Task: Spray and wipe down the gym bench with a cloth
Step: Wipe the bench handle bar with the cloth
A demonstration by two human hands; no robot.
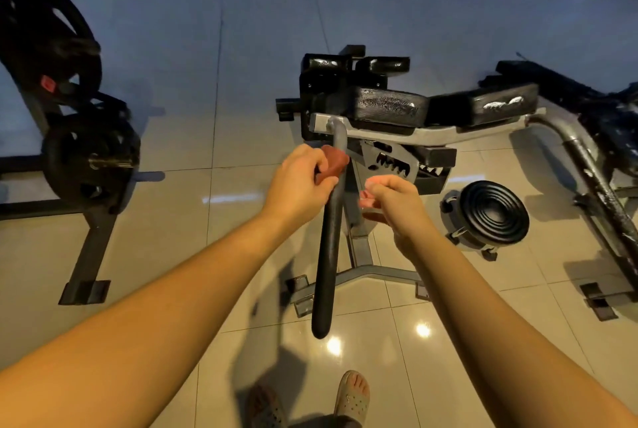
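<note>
Reddish-brown cloth (333, 163) is bunched in the left hand (298, 182), whose fingers grip it against the black handle bar (326, 255) on the near side of the gym bench (390, 106) at the middle. Just right of the handle bar, the right hand (393, 206) has curled fingers; whether it holds anything cannot be told.

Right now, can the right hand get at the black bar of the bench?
Probably yes. The right hand is just beside the bar, with nothing between them. The left hand grips the cloth farther up the bar, so its lower part is free.
</note>
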